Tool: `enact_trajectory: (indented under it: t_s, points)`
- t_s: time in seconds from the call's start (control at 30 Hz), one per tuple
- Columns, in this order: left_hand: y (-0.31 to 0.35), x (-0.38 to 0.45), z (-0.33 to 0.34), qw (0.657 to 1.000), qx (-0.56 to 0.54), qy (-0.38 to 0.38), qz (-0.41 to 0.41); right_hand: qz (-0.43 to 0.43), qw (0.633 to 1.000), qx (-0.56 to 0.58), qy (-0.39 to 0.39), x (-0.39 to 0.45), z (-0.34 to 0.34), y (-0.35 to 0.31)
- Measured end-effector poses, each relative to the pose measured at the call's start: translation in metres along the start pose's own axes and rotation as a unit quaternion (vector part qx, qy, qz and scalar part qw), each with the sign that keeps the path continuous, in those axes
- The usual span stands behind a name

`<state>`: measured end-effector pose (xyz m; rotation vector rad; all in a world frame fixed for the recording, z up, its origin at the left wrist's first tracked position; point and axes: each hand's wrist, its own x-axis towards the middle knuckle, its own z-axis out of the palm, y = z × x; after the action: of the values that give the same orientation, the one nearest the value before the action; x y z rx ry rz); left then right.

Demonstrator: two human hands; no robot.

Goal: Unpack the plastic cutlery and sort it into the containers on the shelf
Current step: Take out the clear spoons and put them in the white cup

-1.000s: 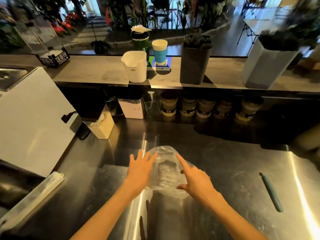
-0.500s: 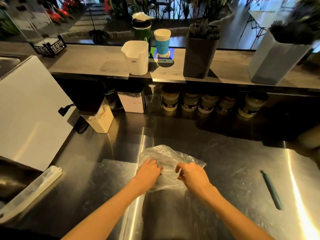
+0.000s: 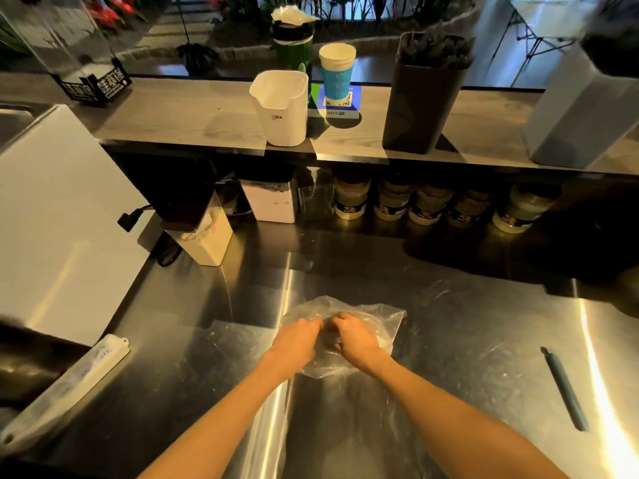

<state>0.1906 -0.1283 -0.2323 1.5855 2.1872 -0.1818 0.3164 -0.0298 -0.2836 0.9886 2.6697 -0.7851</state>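
Gripping the clear plastic bag (image 3: 356,335) where it lies on the steel counter (image 3: 449,323), we hold it with both hands close together near the middle of its top: our left hand (image 3: 296,342) and our right hand (image 3: 356,340) both have their fingers curled into the film, knuckles almost touching. What sits inside the bag is too blurred to make out. Well to the right on the same counter lies a teal pen-like tool (image 3: 565,388), and at the near left edge a long white strip (image 3: 65,385) rests at an angle beside a large white box (image 3: 58,219). Farther back, under the shelf, a row of jars (image 3: 432,202) stands in shadow. On the wooden shelf (image 3: 179,112) above — straight ahead of us — stands a white container (image 3: 281,107), empty as far as we can see, with a blue-and-white paper cup (image 3: 337,72) just behind it, a dark container (image 3: 422,98) filled with dark pieces to the right, and a grey container (image 3: 581,108) at the far right.
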Motion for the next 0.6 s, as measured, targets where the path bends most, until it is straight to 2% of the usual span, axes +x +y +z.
enact_trajectory:
  t_s: [0.1, 0.2, 0.4, 0.6]
  points:
    - [-0.007, 0.004, -0.001, 1.000, 0.000, -0.010, -0.024, 0.008, 0.999, -0.039, -0.028, 0.004, 0.006, -0.001]
    - [-0.017, 0.007, 0.002, 0.998, -0.049, -0.024, -0.033, 0.012, 0.998, -0.047, -0.042, 0.008, 0.011, 0.001]
    - [-0.022, 0.010, 0.009, 0.988, -0.142, -0.021, -0.047, 0.042, 0.996, -0.021, -0.076, 0.013, 0.014, 0.001]
    - [-0.014, 0.009, 0.009, 0.985, -0.160, -0.014, -0.061, 0.051, 0.996, 0.000, -0.076, 0.010, 0.010, 0.004]
